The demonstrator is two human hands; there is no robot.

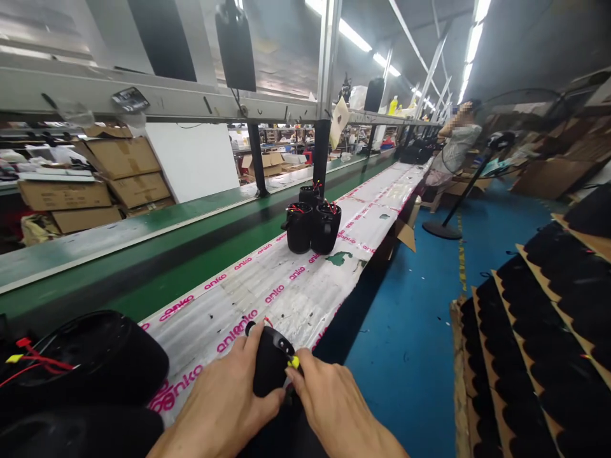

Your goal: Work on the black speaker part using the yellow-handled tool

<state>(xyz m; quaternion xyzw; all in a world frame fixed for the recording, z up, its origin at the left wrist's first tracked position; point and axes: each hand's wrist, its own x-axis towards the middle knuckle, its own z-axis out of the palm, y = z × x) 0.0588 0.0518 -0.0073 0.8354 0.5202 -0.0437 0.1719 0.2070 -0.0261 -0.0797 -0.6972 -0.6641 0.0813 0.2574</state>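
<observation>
My left hand point(229, 391) is wrapped around a black, fabric-covered housing point(272, 366), like a small speaker body, at the bench's near edge. A strip with small holes or buttons shows on the housing's upper right side. At that strip, my right hand point(331, 391) pinches a small yellow plug point(294, 362) between thumb and forefinger. A bit of red wire sticks up behind the housing. To the left lie larger-looking black housings point(119, 356), one with red wires point(48, 361) ending in red and yellow plugs. The lower part of the held housing is hidden by my hands.
Three black housings point(299, 229) with wires stand farther along the bench covered in white printed sheeting point(267, 280). A green conveyor belt point(191, 267) runs alongside. Stacked black housings in cardboard dividers point(506, 331) fill the right. A person point(458, 143) and a pedestal fan point(443, 229) are beyond.
</observation>
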